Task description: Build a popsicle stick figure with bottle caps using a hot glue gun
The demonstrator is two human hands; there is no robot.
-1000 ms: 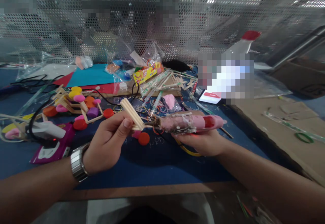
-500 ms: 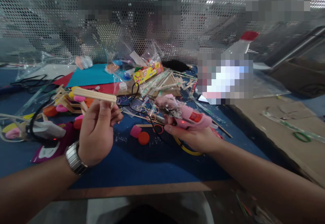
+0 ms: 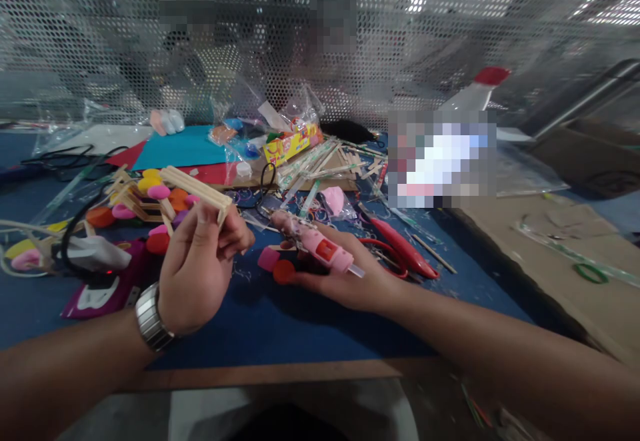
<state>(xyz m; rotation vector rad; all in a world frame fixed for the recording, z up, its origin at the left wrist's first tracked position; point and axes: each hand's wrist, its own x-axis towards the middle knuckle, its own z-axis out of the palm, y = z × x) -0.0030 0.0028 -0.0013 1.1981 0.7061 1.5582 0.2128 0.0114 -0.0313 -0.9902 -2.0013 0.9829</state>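
Observation:
My left hand (image 3: 197,264), a metal watch on its wrist, is closed on a bundle of flat wooden sticks (image 3: 196,188) held level above the blue mat (image 3: 300,321). My right hand (image 3: 345,274) lies low over the mat and holds a pink glue gun (image 3: 315,244), its nozzle pointing up-left. A pink cap (image 3: 267,258) and a red cap (image 3: 284,271) lie on the mat just left of that hand. Red-handled scissors (image 3: 403,248) lie right behind it.
A wooden stick frame with coloured caps (image 3: 145,204) stands at the left, beside black cables and a purple card (image 3: 105,291). Coloured paper, plastic bags and loose sticks (image 3: 320,161) crowd the back. A white bottle with a red cap (image 3: 475,94) and cardboard (image 3: 550,241) sit at right.
My right hand has lowered the glue gun toward the mat and turned it, uncovering the red scissors. My left hand swung the stick bundle from upright to level, away from the gun.

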